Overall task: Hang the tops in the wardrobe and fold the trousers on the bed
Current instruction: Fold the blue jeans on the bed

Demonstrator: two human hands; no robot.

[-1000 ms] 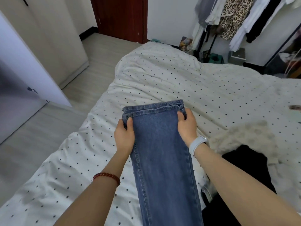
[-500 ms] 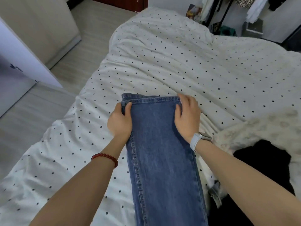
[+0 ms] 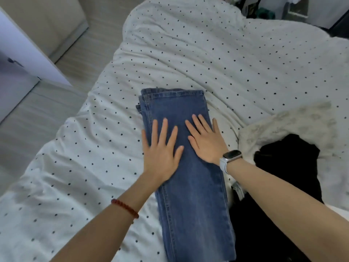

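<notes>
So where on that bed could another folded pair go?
Bare dotted white duvet lies beyond the blue denim jeans and left of the left hand. Right of the right hand it is crowded: fluffy cream garment, black garment.

The jeans (image 3: 181,167) lie on the bed (image 3: 226,59), both hands flat on them: left hand (image 3: 160,148), right hand (image 3: 205,140). A heap of clothes (image 3: 287,148) lies right of the jeans.
</notes>
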